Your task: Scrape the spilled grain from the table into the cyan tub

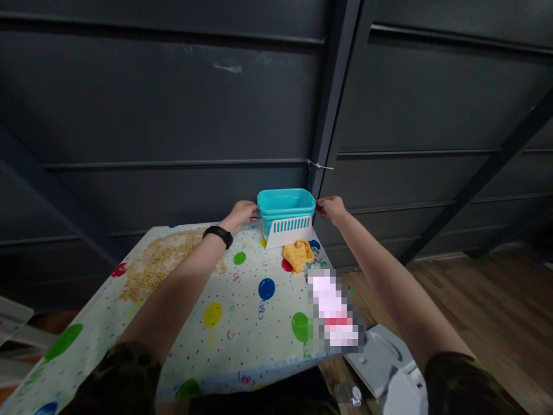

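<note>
Turquoise plastic bins [286, 200], which look nested one in another, stand upright at the far right corner of the table. My left hand [242, 214] holds their left end by the rim, with its fingertips partly hidden. At the opposite end, my right hand [332, 208] has its fingers closed on the rim. A white slotted plastic piece [276, 236] leans or stands against the front of the bins. Close in front of it lies a crumpled orange cloth [298, 255].
Yellow and whitish grains [159, 262] are spread over the left of the balloon-print tablecloth [242, 340]. A blurred-out pinkish rectangular item [332, 305] lies at the right edge. Dark metal wall panels [173, 109] rise behind. Grey plastic items [380, 351] are on the floor at right.
</note>
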Action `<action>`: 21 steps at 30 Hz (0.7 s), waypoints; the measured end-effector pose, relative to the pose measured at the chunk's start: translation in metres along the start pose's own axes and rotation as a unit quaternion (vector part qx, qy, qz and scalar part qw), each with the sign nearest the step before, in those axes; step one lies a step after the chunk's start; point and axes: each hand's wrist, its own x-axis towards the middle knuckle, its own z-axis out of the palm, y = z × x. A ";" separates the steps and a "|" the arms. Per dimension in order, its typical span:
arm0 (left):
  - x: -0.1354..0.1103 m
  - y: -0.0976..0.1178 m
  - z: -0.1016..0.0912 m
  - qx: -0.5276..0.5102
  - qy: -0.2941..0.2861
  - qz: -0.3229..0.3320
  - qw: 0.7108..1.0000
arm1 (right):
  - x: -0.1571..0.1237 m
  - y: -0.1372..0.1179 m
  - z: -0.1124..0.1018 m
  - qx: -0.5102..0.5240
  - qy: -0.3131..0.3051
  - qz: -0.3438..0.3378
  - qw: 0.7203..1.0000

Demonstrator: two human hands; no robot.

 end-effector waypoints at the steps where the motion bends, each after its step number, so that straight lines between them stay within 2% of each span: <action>1: 0.001 0.003 0.001 0.006 -0.010 -0.008 1.000 | 0.004 -0.002 -0.001 -0.008 -0.006 0.003 1.000; 4: 0.002 0.010 0.003 0.026 -0.022 -0.027 0.999 | 0.012 -0.006 -0.003 -0.036 -0.026 0.004 0.999; 8: 0.002 0.018 0.005 0.059 -0.004 -0.041 0.997 | 0.016 -0.009 -0.002 -0.114 -0.051 -0.008 0.992; 13: 0.005 0.022 0.005 0.092 0.002 -0.050 0.994 | 0.013 -0.013 0.002 -0.072 -0.057 0.032 0.995; 21: 0.021 0.012 0.007 0.120 0.029 -0.035 0.992 | 0.006 -0.019 0.001 -0.031 -0.063 0.051 0.996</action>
